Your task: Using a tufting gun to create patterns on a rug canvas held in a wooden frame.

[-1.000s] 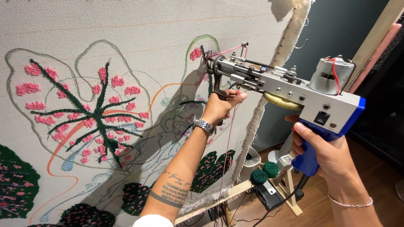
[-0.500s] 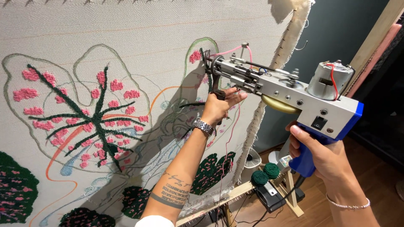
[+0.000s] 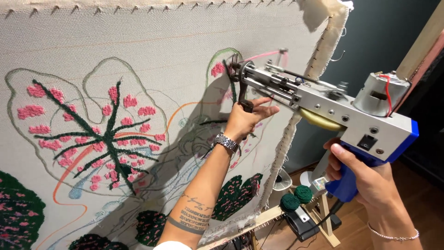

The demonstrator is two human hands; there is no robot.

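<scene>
The person's got the tufting gun point(image 3: 323, 109) with its needle end pressed against the stretched backing cloth point(image 3: 138, 41), right by a small pink tufted patch point(image 3: 217, 69), so keeping it square to the cloth with steady forward pressure looks like the way to get even loops. The right hand point(image 3: 363, 178) has its fingers wrapped closed around the blue grip. The left hand point(image 3: 247, 120) pinches the black front handle, fingers mostly curled, a couple sticking out loose under the barrel.

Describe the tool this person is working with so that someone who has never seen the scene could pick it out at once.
Start at the big cream cloth stretched on a frame, tufted with pink and green leaves. At its right edge, the tufting gun presses its needle end against the cloth, right hand on its blue grip, left hand on the front handle. Nothing else there is silver metal with a motor.
</scene>
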